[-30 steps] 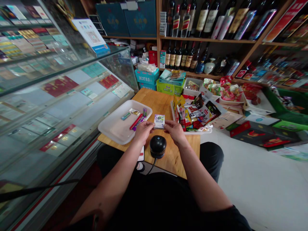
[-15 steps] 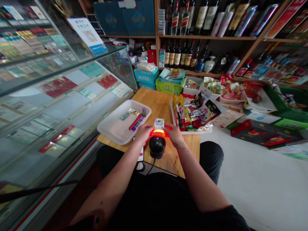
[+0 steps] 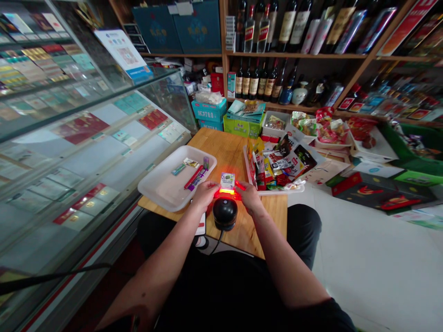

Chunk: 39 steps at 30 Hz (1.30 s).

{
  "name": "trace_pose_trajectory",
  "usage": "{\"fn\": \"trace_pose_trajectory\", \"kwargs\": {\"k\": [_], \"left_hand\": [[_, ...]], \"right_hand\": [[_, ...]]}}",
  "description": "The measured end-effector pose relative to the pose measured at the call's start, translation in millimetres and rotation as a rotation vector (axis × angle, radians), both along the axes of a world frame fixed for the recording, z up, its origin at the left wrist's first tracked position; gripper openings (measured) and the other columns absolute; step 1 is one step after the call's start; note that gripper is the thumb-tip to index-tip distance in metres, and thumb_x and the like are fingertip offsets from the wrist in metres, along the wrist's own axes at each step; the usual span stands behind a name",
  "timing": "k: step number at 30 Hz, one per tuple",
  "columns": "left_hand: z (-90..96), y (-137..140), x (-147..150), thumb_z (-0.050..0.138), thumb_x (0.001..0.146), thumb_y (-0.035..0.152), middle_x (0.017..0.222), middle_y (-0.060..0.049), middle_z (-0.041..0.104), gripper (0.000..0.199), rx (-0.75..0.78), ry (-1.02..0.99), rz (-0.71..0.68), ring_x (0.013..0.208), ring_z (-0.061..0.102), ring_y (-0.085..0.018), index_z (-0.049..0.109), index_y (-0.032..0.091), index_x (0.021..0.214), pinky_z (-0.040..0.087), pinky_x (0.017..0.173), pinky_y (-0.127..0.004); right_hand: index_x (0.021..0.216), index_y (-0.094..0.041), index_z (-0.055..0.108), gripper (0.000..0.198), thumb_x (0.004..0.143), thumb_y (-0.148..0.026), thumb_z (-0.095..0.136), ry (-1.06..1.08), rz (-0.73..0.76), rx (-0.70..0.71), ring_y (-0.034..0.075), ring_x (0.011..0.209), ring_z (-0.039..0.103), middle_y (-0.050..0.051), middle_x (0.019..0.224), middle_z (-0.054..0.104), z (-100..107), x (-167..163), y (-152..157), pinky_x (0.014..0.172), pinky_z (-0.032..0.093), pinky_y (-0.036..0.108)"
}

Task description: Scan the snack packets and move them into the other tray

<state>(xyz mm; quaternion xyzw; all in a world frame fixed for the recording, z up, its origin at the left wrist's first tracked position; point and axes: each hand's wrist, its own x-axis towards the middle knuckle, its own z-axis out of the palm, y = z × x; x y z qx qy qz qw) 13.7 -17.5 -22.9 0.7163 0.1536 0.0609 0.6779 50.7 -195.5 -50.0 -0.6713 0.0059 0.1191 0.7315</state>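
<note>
Between my hands is a small white packet (image 3: 227, 180) with purple and green print, its lower edge lit red. My left hand (image 3: 205, 195) pinches its left side, and my right hand (image 3: 249, 197) pinches the right side. Just in front of the packet, on my side, stands a black barcode scanner (image 3: 225, 214) with a cable, throwing red light on the packet and my fingertips. A white tray (image 3: 155, 191) to the left holds several small items, among them a purple tube-shaped packet (image 3: 196, 178). Partly hidden by my left forearm lies a phone (image 3: 201, 225).
The wooden table (image 3: 221, 143) carries a white basket (image 3: 246, 163) full of snack packets on the right. A glass display case (image 3: 117, 152) runs along the left. Green and blue boxes (image 3: 242, 127) stand behind the table, below shelves of bottles (image 3: 256, 78).
The packet sits slightly lower and closer to the scanner's light, still held in both hands. The whole view has shifted a little.
</note>
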Motion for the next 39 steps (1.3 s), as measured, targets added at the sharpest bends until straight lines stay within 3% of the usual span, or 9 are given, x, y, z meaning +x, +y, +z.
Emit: {"fn": "trace_pose_trajectory", "kwargs": {"k": [6,16,25,31,39], "left_hand": [[-3.8,-0.7,6.1,0.080,0.067,0.037,0.074,-0.005,0.071,0.026,-0.088,0.070,-0.055,0.065,0.065,-0.016,0.069,0.016,0.078,0.049,0.062,-0.026],[-14.7,5.4,12.3,0.077,0.068,0.033,0.079,-0.006,0.074,0.020,0.075,0.000,-0.050,0.072,0.066,-0.019,0.072,0.017,0.078,0.049,0.070,-0.029],[-12.5,2.0,13.4,0.076,0.068,0.037,0.081,-0.007,0.073,0.025,-0.039,0.101,-0.086,0.068,0.067,-0.019,0.071,0.016,0.082,0.049,0.063,-0.029],[-13.6,5.5,11.9,0.074,0.067,0.030,0.081,-0.006,0.074,0.016,0.068,0.025,-0.057,0.075,0.067,-0.021,0.073,0.017,0.078,0.049,0.071,-0.031],[-11.0,1.5,11.2,0.077,0.068,0.038,0.078,-0.006,0.071,0.026,-0.019,0.093,-0.130,0.068,0.065,-0.019,0.070,0.016,0.081,0.047,0.065,-0.029]], "right_hand": [[0.116,-0.018,0.074,0.038,0.080,-0.028,0.068,0.064,0.055,-0.018,0.015,0.076,0.071,0.006,0.095,0.077,5.3,2.1,0.7,0.056,0.052,0.020],[0.110,-0.014,0.075,0.037,0.077,-0.032,0.069,-0.016,0.007,-0.024,0.014,0.075,0.069,0.007,0.096,0.076,-4.9,2.1,-1.9,0.061,0.052,0.023],[0.112,-0.019,0.074,0.038,0.078,-0.035,0.068,0.066,0.049,-0.025,0.015,0.074,0.069,0.005,0.092,0.076,-0.3,1.9,-1.4,0.056,0.052,0.021],[0.107,-0.017,0.075,0.038,0.077,-0.039,0.069,-0.018,0.036,0.037,0.015,0.077,0.069,0.005,0.098,0.076,-2.6,-3.1,-2.3,0.062,0.054,0.023],[0.112,-0.015,0.072,0.039,0.079,-0.035,0.067,0.061,0.030,-0.024,0.017,0.077,0.071,0.008,0.094,0.077,-3.0,-4.0,-2.6,0.059,0.051,0.023]]}}
